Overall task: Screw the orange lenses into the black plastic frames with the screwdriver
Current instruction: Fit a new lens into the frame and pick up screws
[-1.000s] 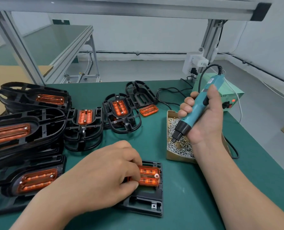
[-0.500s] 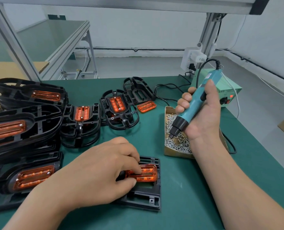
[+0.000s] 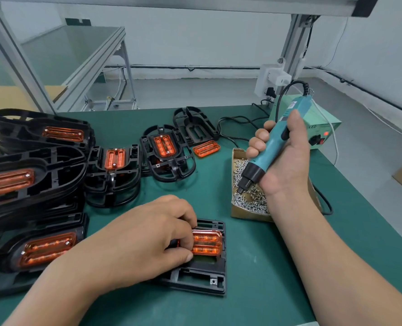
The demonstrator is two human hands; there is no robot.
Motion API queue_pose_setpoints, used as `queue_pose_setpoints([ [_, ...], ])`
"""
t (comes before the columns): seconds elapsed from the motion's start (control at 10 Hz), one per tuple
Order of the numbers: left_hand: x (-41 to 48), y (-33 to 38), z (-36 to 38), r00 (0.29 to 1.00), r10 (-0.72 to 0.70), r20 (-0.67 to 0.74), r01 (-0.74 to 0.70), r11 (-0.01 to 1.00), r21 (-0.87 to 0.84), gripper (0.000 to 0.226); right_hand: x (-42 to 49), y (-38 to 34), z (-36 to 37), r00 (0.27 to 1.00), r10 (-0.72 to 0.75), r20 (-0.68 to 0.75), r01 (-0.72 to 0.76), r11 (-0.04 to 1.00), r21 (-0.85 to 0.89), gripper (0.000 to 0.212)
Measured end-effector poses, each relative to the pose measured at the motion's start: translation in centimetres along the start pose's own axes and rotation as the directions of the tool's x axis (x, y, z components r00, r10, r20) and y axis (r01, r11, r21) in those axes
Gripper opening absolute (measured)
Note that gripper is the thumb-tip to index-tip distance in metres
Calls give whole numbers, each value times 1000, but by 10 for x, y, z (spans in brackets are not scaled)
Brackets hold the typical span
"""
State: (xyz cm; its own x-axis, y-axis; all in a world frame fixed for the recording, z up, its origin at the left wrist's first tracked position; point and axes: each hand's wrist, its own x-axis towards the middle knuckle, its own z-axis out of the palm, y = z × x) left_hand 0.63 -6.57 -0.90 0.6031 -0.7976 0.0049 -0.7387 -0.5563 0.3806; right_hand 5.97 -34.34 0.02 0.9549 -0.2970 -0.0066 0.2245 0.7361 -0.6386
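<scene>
A rectangular black plastic frame (image 3: 204,276) lies on the green table near me. My left hand (image 3: 138,241) pinches an orange lens (image 3: 208,242) by its left end, holding it over the frame's upper part. My right hand (image 3: 282,158) grips a teal electric screwdriver (image 3: 269,149), with its black tip pointing down into a cardboard box of small silver screws (image 3: 249,198). Another loose orange lens (image 3: 205,148) lies farther back beside an empty black frame (image 3: 195,124).
Several black frames with orange lenses fitted are stacked at the left (image 3: 30,180) and in the middle (image 3: 164,151). A green power unit (image 3: 322,130) with a red light stands at the back right, its cables trailing over the table. An aluminium frame post (image 3: 294,45) rises behind it.
My left hand has shifted the orange lens a little on the black frame. My right hand with the screwdriver has stayed over the screw box.
</scene>
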Motion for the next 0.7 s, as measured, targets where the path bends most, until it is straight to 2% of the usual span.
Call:
queue_pose_setpoints([
  [0.4, -5, -2, -3, 997, -57, 47, 60, 996, -63, 16, 0, 1, -1, 1000, -3, 10, 4, 1000, -8, 41],
  [0.7, -4, -5, -1, 998, -20, 59, 24, 997, -76, 17, 0, 0, 0, 1000, 3, 21, -3, 1000, 3, 41],
])
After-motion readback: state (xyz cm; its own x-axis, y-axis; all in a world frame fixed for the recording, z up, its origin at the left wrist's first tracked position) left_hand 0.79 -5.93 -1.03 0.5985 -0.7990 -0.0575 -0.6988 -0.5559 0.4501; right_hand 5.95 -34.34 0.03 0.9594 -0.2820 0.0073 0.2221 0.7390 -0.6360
